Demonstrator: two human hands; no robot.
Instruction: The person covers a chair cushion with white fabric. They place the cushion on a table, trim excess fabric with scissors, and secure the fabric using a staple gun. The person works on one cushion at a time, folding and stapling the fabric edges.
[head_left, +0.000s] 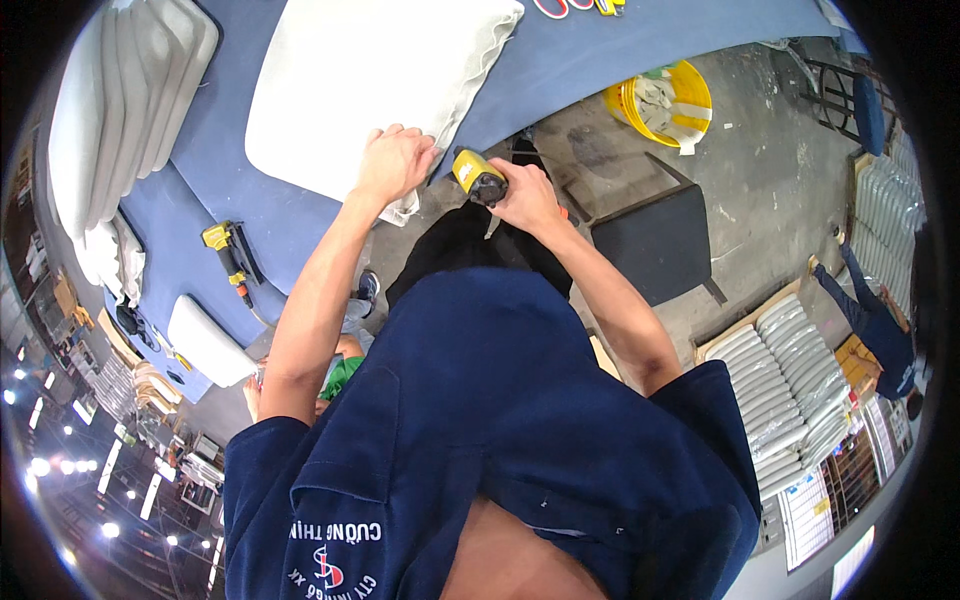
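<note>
A white padded cushion [350, 80] lies on the blue-covered table, with rough, loose fabric along its right edge. My left hand [397, 162] is at the cushion's near right corner, its fingers curled over the edge and closed on the fabric. Just right of that corner, my right hand [530, 200] is wrapped round a yellow and black staple gun [478, 178]. The gun's head points toward the cushion edge, apart from it as far as I can see. Its handle is mostly hidden by my fingers.
On the blue table [210, 130] lie a second staple gun [228, 255] and a stack of cushions [130, 90]. Red-handled scissors [563, 8] lie at the far edge. A yellow bucket [690, 85] of scraps and a dark stool [652, 243] stand right. Other people work nearby.
</note>
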